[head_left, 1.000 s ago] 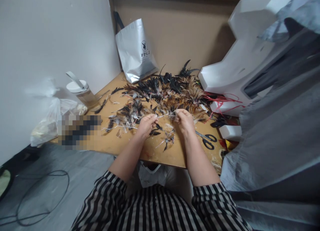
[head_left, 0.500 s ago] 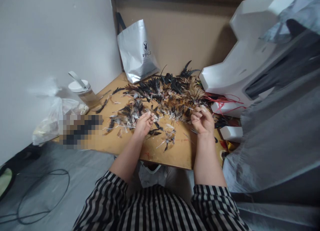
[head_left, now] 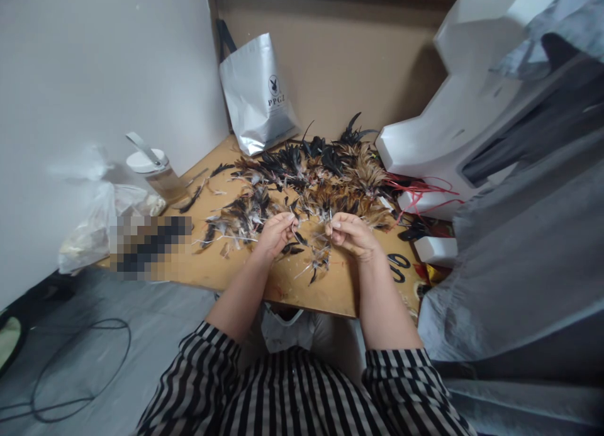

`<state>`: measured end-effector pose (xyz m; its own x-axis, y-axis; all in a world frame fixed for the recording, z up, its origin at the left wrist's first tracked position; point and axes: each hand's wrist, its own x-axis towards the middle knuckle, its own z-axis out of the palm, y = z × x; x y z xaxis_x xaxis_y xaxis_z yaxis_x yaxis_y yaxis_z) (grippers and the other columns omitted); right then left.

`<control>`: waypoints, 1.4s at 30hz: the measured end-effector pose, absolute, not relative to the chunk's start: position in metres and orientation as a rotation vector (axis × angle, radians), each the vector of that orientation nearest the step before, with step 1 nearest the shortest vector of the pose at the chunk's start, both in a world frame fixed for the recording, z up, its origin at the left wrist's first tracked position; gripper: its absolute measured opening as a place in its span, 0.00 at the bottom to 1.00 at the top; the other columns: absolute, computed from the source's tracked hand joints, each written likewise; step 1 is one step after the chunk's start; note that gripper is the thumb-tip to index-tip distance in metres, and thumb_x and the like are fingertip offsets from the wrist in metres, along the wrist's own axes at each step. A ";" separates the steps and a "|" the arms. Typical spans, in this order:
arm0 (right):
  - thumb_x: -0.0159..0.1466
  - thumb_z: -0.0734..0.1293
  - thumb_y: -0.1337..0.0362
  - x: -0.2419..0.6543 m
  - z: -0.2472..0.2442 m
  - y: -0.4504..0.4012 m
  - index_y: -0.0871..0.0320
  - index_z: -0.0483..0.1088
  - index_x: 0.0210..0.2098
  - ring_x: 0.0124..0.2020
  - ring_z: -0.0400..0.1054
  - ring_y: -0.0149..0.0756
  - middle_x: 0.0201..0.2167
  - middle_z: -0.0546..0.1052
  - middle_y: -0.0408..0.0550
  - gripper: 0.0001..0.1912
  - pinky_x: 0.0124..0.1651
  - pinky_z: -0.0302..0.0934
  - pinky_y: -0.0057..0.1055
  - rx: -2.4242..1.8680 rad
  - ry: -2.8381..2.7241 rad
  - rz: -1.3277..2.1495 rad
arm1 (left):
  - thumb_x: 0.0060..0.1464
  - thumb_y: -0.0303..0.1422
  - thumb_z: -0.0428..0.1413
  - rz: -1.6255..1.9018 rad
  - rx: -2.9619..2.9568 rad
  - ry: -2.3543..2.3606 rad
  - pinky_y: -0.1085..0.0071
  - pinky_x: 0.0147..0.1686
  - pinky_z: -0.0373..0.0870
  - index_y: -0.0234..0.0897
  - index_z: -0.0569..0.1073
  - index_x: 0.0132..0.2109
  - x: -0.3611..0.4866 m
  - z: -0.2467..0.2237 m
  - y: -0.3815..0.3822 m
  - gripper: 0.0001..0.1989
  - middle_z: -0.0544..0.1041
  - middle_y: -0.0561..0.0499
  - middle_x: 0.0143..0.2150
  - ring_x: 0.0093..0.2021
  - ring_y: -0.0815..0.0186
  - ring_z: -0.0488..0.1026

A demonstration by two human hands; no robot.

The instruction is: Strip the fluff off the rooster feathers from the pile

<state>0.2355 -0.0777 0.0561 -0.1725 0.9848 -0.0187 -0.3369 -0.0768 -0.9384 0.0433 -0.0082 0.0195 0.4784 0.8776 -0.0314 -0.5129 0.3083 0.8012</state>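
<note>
Bunches of black and brown feathers (head_left: 292, 162) lie in a wide heap on the wooden table (head_left: 340, 297). My left hand (head_left: 278, 233), in front of the heap, is closed in a pinch on something thin that I cannot make out. To its right, my right hand (head_left: 352, 234) is also pinched, with a small pale item at its fingertips, too small to name. A gap separates the two hands. Between and below them lie loose feathers (head_left: 319, 260). Black-handled scissors (head_left: 399, 267) rest beside my right wrist.
A silver bag (head_left: 257, 96) stands at the back left. Left of the heap are a lidded bottle (head_left: 158, 175) and a plastic bag (head_left: 89, 238). Red strings (head_left: 425, 194) and white foam (head_left: 436, 250) lie at right, beside a grey cloth (head_left: 519, 247).
My right hand has moved left, closer to my left hand, uncovering the scissors' handles. My left hand has shifted slightly right.
</note>
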 end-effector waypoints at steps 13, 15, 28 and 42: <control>0.50 0.67 0.63 0.220 0.046 -0.070 0.62 0.66 0.24 0.13 0.62 0.23 0.19 0.73 0.45 0.08 0.12 0.50 0.17 -1.491 -1.388 1.422 | 0.40 0.33 0.60 0.962 0.836 0.534 0.83 0.16 0.55 0.31 0.67 0.29 0.044 0.017 -0.007 0.12 0.69 0.53 0.25 0.21 0.78 0.64; 0.50 0.67 0.62 0.223 0.045 -0.069 0.61 0.67 0.25 0.13 0.62 0.24 0.19 0.73 0.44 0.08 0.12 0.50 0.17 -1.580 -1.392 1.319 | 0.40 0.33 0.60 0.956 0.847 0.532 0.83 0.16 0.55 0.31 0.67 0.29 0.044 0.016 -0.008 0.12 0.69 0.53 0.25 0.21 0.78 0.64; 0.51 0.66 0.53 0.231 0.061 -0.076 0.59 0.68 0.26 0.14 0.53 0.22 0.18 0.68 0.41 0.14 0.16 0.48 0.22 -1.207 -1.104 0.794 | 0.42 0.37 0.58 0.901 1.135 0.635 0.80 0.18 0.56 0.31 0.71 0.29 0.049 0.019 -0.017 0.11 0.70 0.52 0.21 0.19 0.77 0.63; 0.48 0.68 0.55 0.208 0.040 -0.065 0.62 0.71 0.28 0.22 0.61 0.25 0.22 0.72 0.44 0.15 0.27 0.55 0.24 -1.297 -1.282 1.062 | 0.44 0.39 0.57 0.837 1.288 0.670 0.80 0.17 0.54 0.32 0.73 0.29 0.050 0.019 -0.018 0.13 0.70 0.51 0.21 0.18 0.77 0.61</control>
